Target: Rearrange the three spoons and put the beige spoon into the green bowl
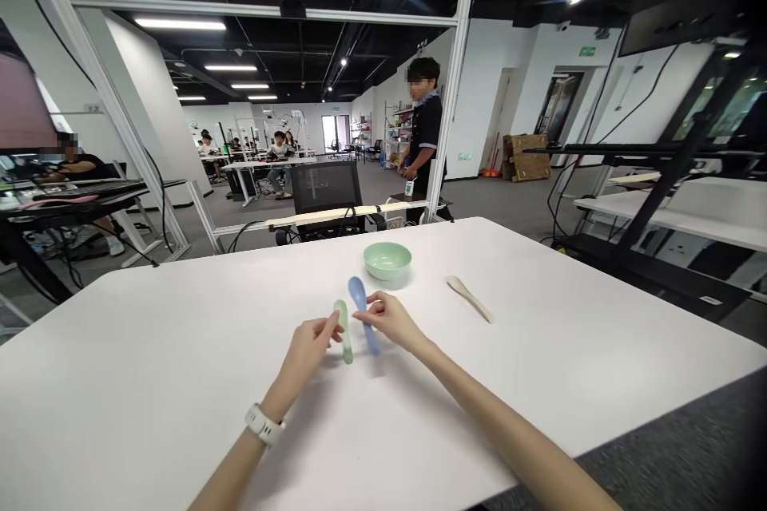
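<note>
Between finger and thumb, my left hand (311, 343) holds a light green spoon (347, 345), its bowl end pointing away from me. Close beside it is a blue spoon (358, 293), pinched in my right hand (391, 319); this spoon is slightly blurred. Both spoons are over the white table, side by side with a small gap. Just beyond the hands stands a light green bowl (387, 261), upright, with nothing visible inside. A beige spoon (471, 300) lies on the table to the right of my right hand, slanting toward me.
The white table (180, 351) spans the foreground. Along its far side rises a metal frame (264, 9), with a black mesh chair (327, 188) behind it. A person (425, 136) stands past the frame's right post. Black stands and cables are at the right.
</note>
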Tool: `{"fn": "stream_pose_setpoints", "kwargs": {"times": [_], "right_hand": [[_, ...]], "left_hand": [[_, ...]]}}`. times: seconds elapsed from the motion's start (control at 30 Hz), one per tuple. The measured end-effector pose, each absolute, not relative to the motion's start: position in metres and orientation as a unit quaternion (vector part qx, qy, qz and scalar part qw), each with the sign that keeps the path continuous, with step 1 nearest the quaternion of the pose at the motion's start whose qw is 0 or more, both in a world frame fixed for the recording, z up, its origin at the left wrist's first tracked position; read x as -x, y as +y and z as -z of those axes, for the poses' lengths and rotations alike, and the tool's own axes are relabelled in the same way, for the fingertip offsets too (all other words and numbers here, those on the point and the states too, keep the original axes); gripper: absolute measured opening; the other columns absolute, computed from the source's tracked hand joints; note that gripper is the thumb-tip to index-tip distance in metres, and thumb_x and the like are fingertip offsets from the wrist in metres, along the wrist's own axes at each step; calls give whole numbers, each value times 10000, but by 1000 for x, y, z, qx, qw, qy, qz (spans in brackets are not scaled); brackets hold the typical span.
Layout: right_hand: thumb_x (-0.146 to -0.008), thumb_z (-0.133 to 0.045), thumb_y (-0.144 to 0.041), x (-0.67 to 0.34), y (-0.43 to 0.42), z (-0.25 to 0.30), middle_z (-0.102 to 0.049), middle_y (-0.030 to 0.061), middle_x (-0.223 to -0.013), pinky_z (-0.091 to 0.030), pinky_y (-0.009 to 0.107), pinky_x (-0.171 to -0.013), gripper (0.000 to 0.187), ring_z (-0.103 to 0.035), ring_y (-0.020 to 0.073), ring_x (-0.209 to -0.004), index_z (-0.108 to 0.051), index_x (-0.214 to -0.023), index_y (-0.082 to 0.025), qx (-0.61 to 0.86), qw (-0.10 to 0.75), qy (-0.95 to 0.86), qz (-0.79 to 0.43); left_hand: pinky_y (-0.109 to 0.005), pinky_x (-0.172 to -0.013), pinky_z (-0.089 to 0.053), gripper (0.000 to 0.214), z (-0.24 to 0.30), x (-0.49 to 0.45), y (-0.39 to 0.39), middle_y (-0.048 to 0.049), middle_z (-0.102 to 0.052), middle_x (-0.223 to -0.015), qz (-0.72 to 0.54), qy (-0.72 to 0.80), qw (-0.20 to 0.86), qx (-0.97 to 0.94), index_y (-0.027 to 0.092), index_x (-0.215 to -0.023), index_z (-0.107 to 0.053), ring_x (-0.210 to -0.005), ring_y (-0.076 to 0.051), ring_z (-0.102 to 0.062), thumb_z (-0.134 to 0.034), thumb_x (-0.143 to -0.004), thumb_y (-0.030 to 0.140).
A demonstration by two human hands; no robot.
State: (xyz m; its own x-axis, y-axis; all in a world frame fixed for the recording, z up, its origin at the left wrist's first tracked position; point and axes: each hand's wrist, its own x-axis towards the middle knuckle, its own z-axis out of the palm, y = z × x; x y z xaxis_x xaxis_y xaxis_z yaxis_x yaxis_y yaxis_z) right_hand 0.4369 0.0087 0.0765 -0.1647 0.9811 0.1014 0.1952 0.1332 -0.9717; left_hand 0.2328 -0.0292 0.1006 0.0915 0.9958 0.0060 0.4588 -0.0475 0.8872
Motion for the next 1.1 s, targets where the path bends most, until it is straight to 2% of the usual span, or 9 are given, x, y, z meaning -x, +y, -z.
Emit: {"fn": "stream_pose_setpoints", "kwargs": {"times": [0.13,0.3,0.37,0.47,0.57,0.7,0.8,0.9,1.1], "right_hand": [[-604,-929,-551,-402,2,-85,-553,-121,-573,-339,248,-545,618,-504,113,-546,-467,-886,-252,424,408,-619,-520],[-635,-950,-493,-388,5,-87,-599,-112,-596,-385,243,-574,638,-568,129,-592,-424,-909,-259,425,373,-651,-507],[-776,-858,-523,-388,8,-87,-648,-73,-634,-415,251,-580,537,-595,140,-590,-425,-941,-254,454,350,-652,-497],[-989,-603,-555,-387,7,-88,-745,66,-833,-473,290,-648,368,-702,204,-737,-472,-1021,-213,557,310,-662,-393],[-1034,-551,-481,-378,-1,-85,-751,199,-1097,-513,352,-791,390,-736,315,-1042,-502,-1217,-139,645,223,-685,-253],[-1010,-564,-247,-359,-10,-76,-726,225,-1225,-514,368,-898,428,-702,341,-1188,-454,-1397,-101,663,126,-714,-187],[-987,-470,-97,-357,-10,-72,-735,204,-1209,-506,342,-888,435,-712,312,-1170,-451,-1422,-103,657,116,-723,-176],[-981,-443,-75,-378,-6,-71,-737,197,-1185,-489,327,-843,427,-720,296,-1122,-451,-1407,-100,656,134,-722,-174],[-1032,-425,-122,-465,-1,-68,-738,190,-1155,-433,309,-807,364,-716,271,-1057,-444,-1395,-100,686,168,-692,-147]], "left_hand": [[-316,-645,-438,678,-104,-244,-22,-80,-719,-761,-345,562,441,-608,189,-711,-690,-718,-192,-612,-475,-788,827],[-298,-681,-449,632,-105,-221,-16,-45,-675,-718,-340,579,455,-585,198,-665,-647,-763,-190,-629,-628,-655,830],[-311,-697,-459,648,-104,-209,-10,-61,-701,-770,-347,601,432,-577,197,-682,-652,-775,-199,-637,-643,-614,842],[-336,-689,-455,682,-98,-192,2,-95,-727,-817,-356,638,380,-567,198,-671,-642,-768,-219,-637,-615,-588,874],[-353,-674,-451,672,-90,-182,12,-109,-733,-781,-335,663,348,-573,198,-611,-628,-737,-235,-641,-610,-605,870],[-363,-743,-502,601,-78,-184,18,-80,-726,-741,-273,680,330,-595,180,-612,-633,-747,-226,-674,-605,-785,755],[-386,-835,-563,464,-74,-193,22,-56,-746,-917,-215,693,321,-609,144,-866,-709,-867,-204,-699,-607,-922,593],[-439,-908,-598,408,-72,-208,27,-62,-712,-1205,-167,699,312,-622,180,-1212,-669,-1041,-213,-693,-651,-944,487],[-479,-963,-590,443,-70,-250,35,-92,-667,-1334,-122,707,274,-641,199,-1309,-631,-1140,-237,-670,-657,-947,452]]}}
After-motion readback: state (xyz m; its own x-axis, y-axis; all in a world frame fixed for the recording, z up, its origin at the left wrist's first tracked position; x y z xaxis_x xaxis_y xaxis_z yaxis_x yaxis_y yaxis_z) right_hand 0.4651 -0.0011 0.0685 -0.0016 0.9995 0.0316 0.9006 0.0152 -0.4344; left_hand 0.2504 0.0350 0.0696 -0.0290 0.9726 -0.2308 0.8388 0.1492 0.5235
